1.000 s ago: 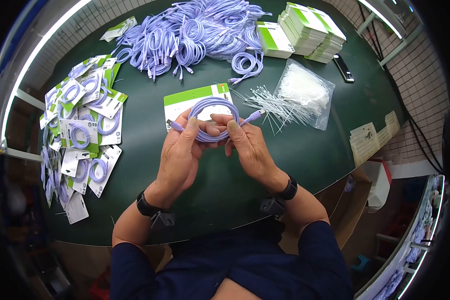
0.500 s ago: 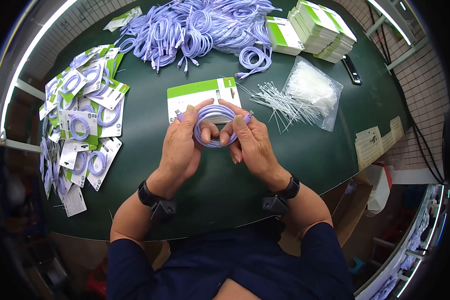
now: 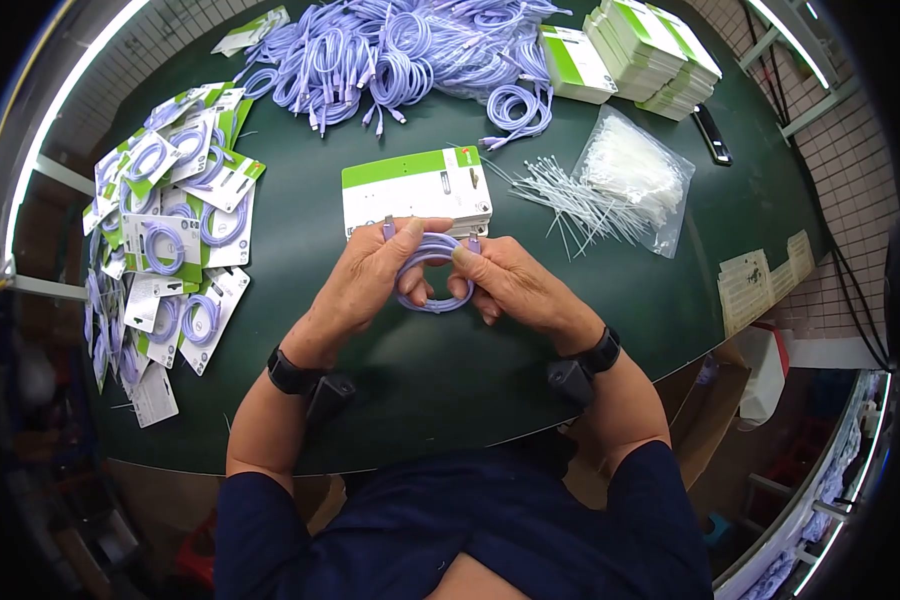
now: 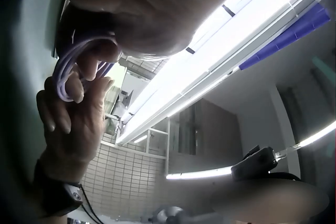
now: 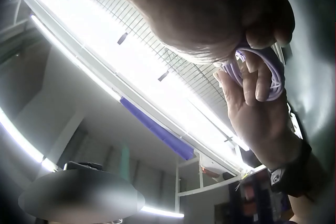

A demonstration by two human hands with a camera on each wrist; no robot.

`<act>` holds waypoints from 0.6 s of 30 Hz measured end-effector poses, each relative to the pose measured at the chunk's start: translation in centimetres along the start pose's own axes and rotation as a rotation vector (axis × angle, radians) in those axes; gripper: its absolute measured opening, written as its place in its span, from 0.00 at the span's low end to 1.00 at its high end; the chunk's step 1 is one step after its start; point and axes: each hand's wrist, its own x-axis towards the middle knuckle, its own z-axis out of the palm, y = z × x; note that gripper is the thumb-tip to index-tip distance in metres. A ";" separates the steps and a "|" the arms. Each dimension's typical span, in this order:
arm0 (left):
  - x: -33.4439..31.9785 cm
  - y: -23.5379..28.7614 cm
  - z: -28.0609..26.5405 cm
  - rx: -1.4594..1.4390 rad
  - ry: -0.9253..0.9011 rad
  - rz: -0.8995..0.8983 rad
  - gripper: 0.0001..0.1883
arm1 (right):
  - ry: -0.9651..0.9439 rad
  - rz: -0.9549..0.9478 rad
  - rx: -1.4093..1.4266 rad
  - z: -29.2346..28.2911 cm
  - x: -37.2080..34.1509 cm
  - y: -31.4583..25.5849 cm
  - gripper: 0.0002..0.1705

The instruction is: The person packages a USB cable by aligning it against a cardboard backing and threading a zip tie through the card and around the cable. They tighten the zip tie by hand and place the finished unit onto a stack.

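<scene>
Both hands hold a coiled lilac cable point(image 3: 436, 306) over the table, in front of a stack of white-and-green packaging cards point(image 3: 410, 190). My left hand point(image 3: 362, 278) pinches the coil's left side between thumb and fingers, with one metal-tipped plug point(image 3: 389, 230) sticking up beside the thumb. On the opposite side my right hand point(image 3: 518, 282) grips the coil, and the other plug point(image 3: 474, 243) points up near its thumb. Fingertips of both hands reach inside the loop. In the right wrist view the cable ring point(image 5: 277, 77) circles the fingertips of the left hand point(image 5: 260, 127).
A heap of lilac cables point(image 3: 400, 60) lies at the back. Carded cables point(image 3: 165, 245) pile up at left. To the right are loose white cable ties point(image 3: 580, 205), a bag of ties point(image 3: 635, 170), stacked cards point(image 3: 650, 50), a dark phone-like object point(image 3: 712, 135) and worn paper point(image 3: 755, 285).
Both hands have come slightly closer to the body with the coil. The plugs, which pointed outward to the sides, now point up, and the coil looks smaller.
</scene>
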 end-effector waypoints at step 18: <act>-2.2 -1.2 1.7 0.277 0.191 0.135 0.18 | -0.101 0.001 -0.109 0.6 0.1 -0.7 0.17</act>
